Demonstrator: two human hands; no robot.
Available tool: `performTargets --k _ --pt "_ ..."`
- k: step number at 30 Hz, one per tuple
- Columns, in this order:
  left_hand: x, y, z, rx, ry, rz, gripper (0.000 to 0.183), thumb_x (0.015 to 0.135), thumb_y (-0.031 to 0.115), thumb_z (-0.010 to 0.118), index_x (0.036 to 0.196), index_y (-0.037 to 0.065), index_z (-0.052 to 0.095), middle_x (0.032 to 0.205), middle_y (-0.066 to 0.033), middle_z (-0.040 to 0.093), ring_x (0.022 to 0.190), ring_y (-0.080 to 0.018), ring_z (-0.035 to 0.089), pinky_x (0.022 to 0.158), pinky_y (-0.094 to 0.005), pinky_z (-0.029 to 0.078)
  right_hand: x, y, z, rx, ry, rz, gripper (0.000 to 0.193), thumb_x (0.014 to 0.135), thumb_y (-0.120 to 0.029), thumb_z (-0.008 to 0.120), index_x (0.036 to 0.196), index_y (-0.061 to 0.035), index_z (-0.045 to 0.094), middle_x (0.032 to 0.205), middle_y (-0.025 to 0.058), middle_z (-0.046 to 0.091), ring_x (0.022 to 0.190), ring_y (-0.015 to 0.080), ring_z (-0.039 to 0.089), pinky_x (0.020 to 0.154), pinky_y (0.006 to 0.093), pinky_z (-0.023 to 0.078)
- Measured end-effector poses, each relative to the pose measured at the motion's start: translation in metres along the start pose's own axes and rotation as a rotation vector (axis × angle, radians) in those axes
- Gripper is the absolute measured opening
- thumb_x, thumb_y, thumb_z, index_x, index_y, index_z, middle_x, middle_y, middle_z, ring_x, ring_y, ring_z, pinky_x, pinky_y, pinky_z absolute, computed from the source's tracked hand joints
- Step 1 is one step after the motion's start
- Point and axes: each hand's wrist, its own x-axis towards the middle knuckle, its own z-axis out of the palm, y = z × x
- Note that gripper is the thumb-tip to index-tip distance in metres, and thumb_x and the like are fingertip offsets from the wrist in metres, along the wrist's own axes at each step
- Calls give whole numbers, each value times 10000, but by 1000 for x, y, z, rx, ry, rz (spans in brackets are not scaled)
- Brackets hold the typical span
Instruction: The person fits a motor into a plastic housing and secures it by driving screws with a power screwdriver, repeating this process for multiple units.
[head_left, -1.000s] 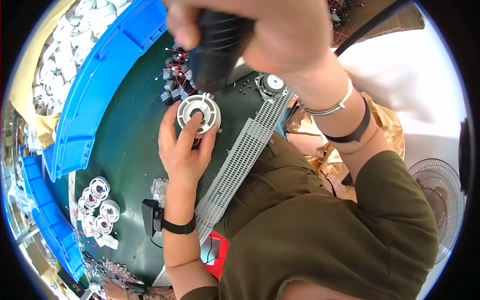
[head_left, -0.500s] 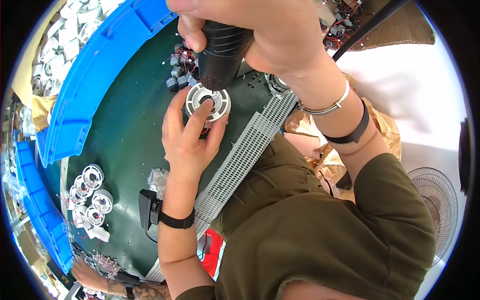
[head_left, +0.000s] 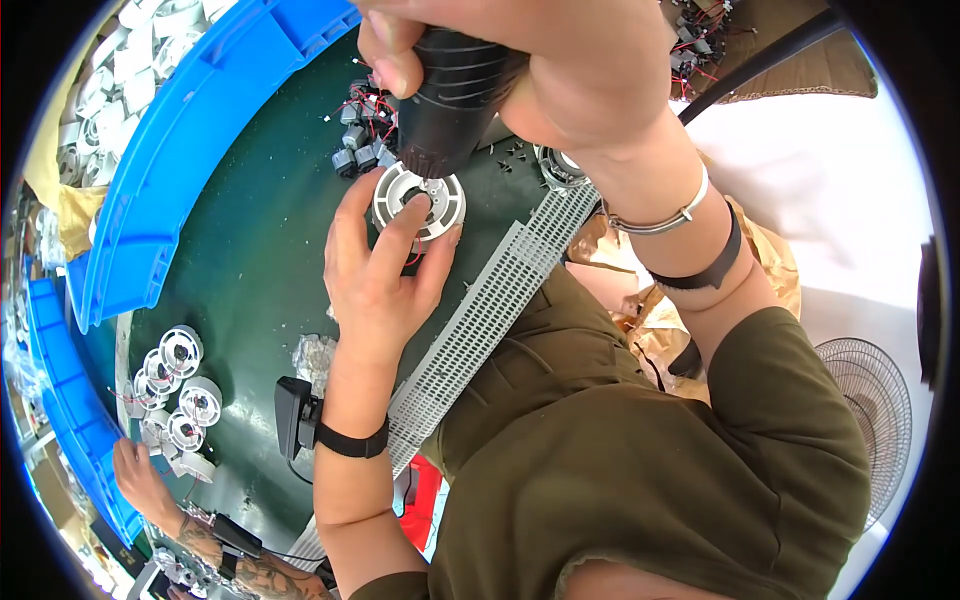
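Note:
My left hand (head_left: pixel 385 265) holds a round white plastic housing (head_left: pixel 450 212) down on the green table, with fingers around its rim and a fingertip at the dark part in its centre. In my right hand (head_left: pixel 560 80) is a thick black electric screwdriver (head_left: pixel 452 100), pointing downward. Its lower end is right over the upper part of the housing; the bit's contact with a screw is too hidden to tell. A red wire shows under the housing near my left thumb.
Small grey motors (head_left: pixel 355 135) with red wires lie beyond the housing, and loose screws (head_left: pixel 512 158) to its right. Several white housings (head_left: pixel 182 352) sit at left, near a co-worker's hand (head_left: pixel 145 485). A blue bin (head_left: pixel 150 230) and a perforated grey strip (head_left: pixel 480 320) flank the table (head_left: pixel 240 250).
The co-worker's hand has moved up toward the white housings at left. My right hand and the screwdriver have shifted very slightly right; my left hand keeps its hold on the housing.

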Motion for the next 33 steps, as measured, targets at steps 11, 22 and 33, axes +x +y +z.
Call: performTargets --k 11,22,33 --pt "11 6 -12 -348 62 -142 354 628 107 745 958 61 624 1077 -157 558 930 -288 572 768 -359 464 -5 15 -8 867 0 176 130 748 -16 679 848 -5 596 663 45 592 513 103 546 452 213 404" --pt "15 16 -15 2 45 -128 249 630 48 749 869 47 677 819 -58 568 754 -224 518 666 -315 427 -14 21 -9 1131 -103 199 153 771 -52 653 894 11 588 774 84 594 591 154 553 530 271 439" --pt "11 20 -15 -45 82 -179 171 612 32 769 744 49 661 755 -46 568 725 -221 532 659 -327 433 -22 16 -10 1084 -144 209 155 803 -65 577 920 28 535 813 108 542 664 193 511 612 329 424"
